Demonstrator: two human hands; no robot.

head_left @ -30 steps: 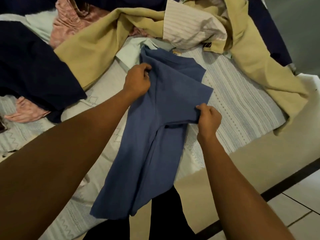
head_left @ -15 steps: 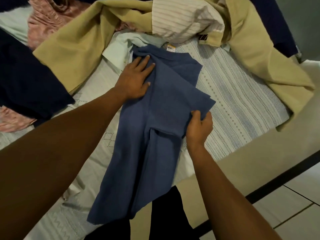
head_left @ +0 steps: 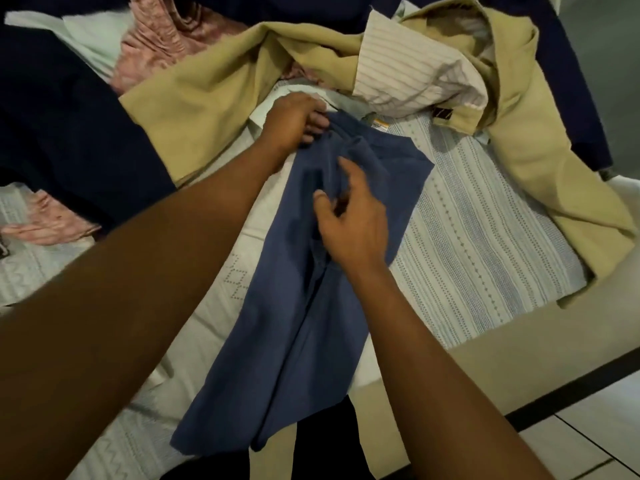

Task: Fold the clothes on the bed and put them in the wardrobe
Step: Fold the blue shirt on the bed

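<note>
Your left hand (head_left: 292, 124) has slid up the blue cotton T-shirt (head_left: 294, 323) from flat on its chest to its collar, and your right hand (head_left: 356, 230) has left the sleeve edge and come in over the shirt's middle. At the collar your left fingers (head_left: 317, 121) curl round the fabric and bunch it. On the right, the index finger (head_left: 344, 168) points straight and the thumb stands apart from it. The other fingers tuck under, and you cannot tell whether they catch any cloth.

The shirt lies lengthwise on the pale patterned bedspread (head_left: 478, 230), sleeve folded in, its hem draped off the mattress edge. Just beyond its collar sprawls a tan cotton garment (head_left: 207, 109) with a white striped shirt (head_left: 408, 77) bunched on it. Left of the shirt lies a dark navy garment (head_left: 69, 133), with crumpled pink cloth (head_left: 162, 46) beyond.
</note>
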